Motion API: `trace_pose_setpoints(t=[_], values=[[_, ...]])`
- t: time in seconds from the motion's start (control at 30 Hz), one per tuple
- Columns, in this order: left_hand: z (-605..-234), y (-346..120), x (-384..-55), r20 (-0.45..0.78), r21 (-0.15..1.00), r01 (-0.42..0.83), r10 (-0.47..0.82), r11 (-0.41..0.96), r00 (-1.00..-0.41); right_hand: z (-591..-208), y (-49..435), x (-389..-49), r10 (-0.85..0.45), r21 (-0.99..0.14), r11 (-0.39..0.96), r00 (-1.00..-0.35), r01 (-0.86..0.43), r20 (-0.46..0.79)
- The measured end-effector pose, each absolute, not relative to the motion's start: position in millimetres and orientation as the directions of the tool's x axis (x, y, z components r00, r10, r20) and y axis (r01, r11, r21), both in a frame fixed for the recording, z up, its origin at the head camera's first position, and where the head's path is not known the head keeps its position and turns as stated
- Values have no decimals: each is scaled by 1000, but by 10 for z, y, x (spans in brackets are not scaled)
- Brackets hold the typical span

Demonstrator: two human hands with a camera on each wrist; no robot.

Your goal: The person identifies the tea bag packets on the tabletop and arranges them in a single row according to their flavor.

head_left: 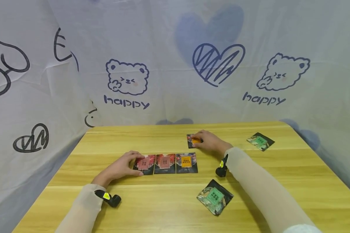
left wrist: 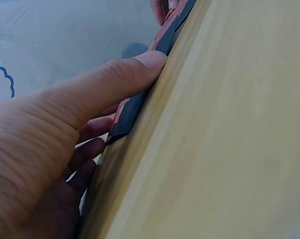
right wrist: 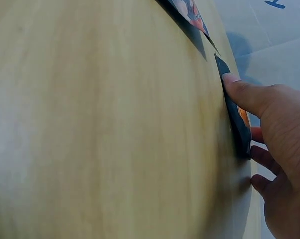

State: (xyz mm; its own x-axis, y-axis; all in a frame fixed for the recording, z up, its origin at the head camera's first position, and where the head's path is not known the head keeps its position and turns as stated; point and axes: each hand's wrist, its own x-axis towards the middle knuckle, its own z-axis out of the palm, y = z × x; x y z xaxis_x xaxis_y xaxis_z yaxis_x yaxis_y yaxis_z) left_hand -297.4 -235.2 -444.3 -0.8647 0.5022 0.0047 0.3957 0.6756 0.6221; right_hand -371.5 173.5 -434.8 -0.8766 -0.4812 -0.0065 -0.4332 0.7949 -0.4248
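Three flat square sachets lie edge to edge in a row: a left red-labelled sachet (head_left: pixel 144 163), a middle red-labelled sachet (head_left: pixel 164 162) and an orange-labelled sachet (head_left: pixel 186 161). My left hand (head_left: pixel 121 167) holds the left one across its sides, thumb at the near edge and fingers toward the far edge. Behind the row's right end, my right hand (head_left: pixel 211 141) grips another orange-labelled sachet (head_left: pixel 189 141) between thumb and fingers, covering part of it. In the right wrist view the thumb lies on this sachet's dark strip (right wrist: pixel 229 107).
One green-labelled sachet (head_left: pixel 215 197) lies askew nearer me, right of the row. A second green-labelled sachet (head_left: pixel 261 141) lies at the back right. The wooden table (head_left: pixel 151 207) ends at a white cloth (head_left: pixel 169 94) with drawings.
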Motion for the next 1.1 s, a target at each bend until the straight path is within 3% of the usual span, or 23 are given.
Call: trace_pose_setpoints(t=[1.1], values=[[-4452,-2348,-2970,-4,604,391,493,694,-870,-4414,2036,-3499,-508,-406,774,-859,-487,61]])
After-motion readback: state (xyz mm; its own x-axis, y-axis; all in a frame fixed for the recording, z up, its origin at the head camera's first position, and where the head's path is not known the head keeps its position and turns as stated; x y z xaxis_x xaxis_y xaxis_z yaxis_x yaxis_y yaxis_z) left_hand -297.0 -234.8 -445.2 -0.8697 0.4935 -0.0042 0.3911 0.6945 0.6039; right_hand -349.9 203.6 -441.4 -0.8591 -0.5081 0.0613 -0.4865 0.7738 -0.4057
